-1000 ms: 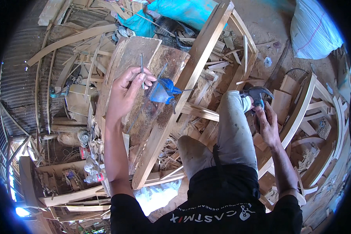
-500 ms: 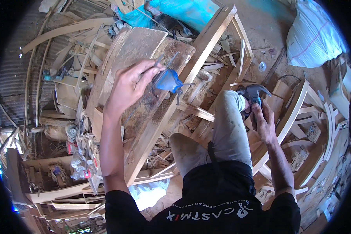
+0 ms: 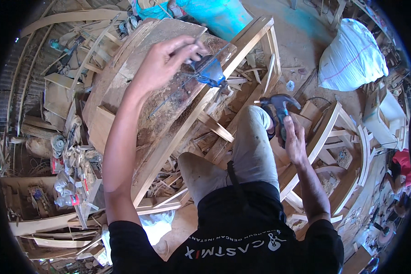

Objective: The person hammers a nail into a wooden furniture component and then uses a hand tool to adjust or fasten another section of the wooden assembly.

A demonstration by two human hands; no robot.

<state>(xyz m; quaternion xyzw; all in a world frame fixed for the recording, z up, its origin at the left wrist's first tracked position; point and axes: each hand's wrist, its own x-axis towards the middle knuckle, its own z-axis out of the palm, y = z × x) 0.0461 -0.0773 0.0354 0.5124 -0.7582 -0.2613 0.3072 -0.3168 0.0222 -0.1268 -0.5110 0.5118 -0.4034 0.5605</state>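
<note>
I see my two hands well apart. At 11 o'clock the left hand point(image 3: 171, 57) curls its fingers just beside a blue vise point(image 3: 211, 73), which sits at 12 o'clock on a wooden bench point(image 3: 123, 86); blur keeps me from telling whether they pinch anything. At 3 o'clock my right hand point(image 3: 295, 139) grasps a hammer point(image 3: 282, 112), its head near the knee point(image 3: 256, 121).

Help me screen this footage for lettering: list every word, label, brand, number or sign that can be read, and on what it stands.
Black shirt: large lettering, white with one red letter, plus a smaller white line; I won't copy the wording.
Clear bottle, red label: any text too small to read.
</note>
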